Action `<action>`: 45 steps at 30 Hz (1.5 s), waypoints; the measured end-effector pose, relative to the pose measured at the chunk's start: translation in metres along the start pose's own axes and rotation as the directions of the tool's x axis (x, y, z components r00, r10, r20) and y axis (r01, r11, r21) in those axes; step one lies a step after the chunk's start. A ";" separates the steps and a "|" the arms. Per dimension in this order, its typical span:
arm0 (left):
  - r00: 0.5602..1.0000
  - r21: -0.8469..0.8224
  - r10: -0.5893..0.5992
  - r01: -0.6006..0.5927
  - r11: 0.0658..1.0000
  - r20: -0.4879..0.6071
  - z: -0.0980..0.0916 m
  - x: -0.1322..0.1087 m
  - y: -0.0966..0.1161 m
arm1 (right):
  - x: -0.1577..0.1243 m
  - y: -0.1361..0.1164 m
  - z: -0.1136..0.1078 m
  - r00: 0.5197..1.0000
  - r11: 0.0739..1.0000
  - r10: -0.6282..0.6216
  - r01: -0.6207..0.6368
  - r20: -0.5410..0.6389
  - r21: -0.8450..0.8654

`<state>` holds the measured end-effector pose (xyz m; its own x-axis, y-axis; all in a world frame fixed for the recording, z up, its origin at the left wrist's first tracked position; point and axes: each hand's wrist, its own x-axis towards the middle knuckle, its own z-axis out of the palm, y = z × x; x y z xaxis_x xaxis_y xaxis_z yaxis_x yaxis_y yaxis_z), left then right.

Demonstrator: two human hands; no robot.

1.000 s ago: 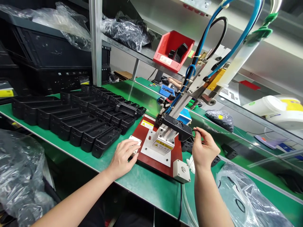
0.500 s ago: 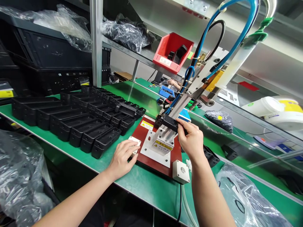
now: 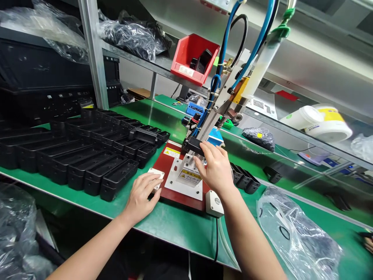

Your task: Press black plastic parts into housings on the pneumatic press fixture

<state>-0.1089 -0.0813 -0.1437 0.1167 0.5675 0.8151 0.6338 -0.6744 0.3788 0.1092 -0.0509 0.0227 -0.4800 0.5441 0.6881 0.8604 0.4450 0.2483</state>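
On the press fixture [image 3: 190, 171], a ribbed black plastic housing [image 3: 194, 145] lies across the metal block beneath the pneumatic head. My right hand [image 3: 215, 165] holds the housing's near right end, fingers over the top and thumb lower down. The fingertips' far side is partly hidden. My left hand [image 3: 142, 194] rests with its fingers stretched flat over a white button box [image 3: 157, 174] at the left of the red base plate [image 3: 186, 201]. A second white button box [image 3: 214, 203] stands at the base's right corner, below my right wrist.
Rows of black plastic housings [image 3: 119, 175] stand left on the green bench [image 3: 171, 229]. A red bin [image 3: 186, 54] with black parts sits on the shelf above. Right lie a clear plastic bag [image 3: 291, 221] and more black housings [image 3: 252, 182]. Another person's hand [image 3: 369, 243] shows at the right edge.
My right fingers have shifted from pinching the housing's end to lying further over its top. My left hand stays on the button box. The view has swung right; another person's hand appears there.
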 end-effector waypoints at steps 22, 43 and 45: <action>0.999 0.052 -0.018 0.020 0.998 -0.036 -0.001 -0.001 0.004 | -0.158 0.000 0.007 0.958 0.963 0.266 -0.258 -0.105 0.084; 0.993 0.313 0.013 0.025 0.949 -0.119 0.001 0.004 0.011 | -0.193 0.001 0.013 0.888 0.883 0.444 -0.412 -0.117 0.223; 0.994 0.250 0.009 0.017 0.968 -0.106 0.000 0.001 0.009 | -0.205 0.011 0.011 0.821 0.804 0.566 -0.530 -0.072 0.270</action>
<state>-0.1027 -0.0870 -0.1393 0.0413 0.5081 0.8603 0.8069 -0.5247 0.2712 0.2150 -0.1501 -0.1232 0.1047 0.6476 0.7547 0.8997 0.2616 -0.3493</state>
